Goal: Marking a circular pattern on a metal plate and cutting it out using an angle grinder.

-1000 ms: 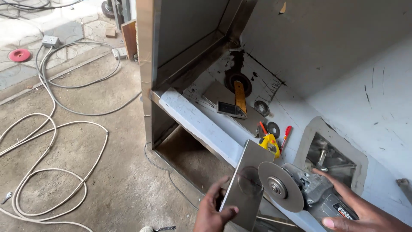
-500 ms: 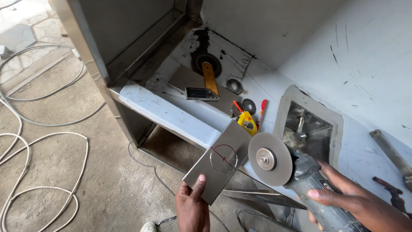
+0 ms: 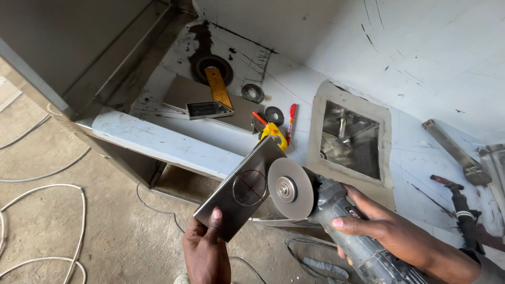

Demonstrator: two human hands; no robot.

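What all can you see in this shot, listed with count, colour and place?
steel plate: one, grey, red circle marked, in left grip
angle grinder: one, grey, disc beside the plate
tape measure: one, yellow, on worktop
marker: one, red, beside tape measure
square ruler: one, yellow blade, on worktop
spare discs: two, dark, on worktop
sink cutout: one, steel, worktop middle
cables: white, on floor
left hand: holds plate
right hand: holds grinder
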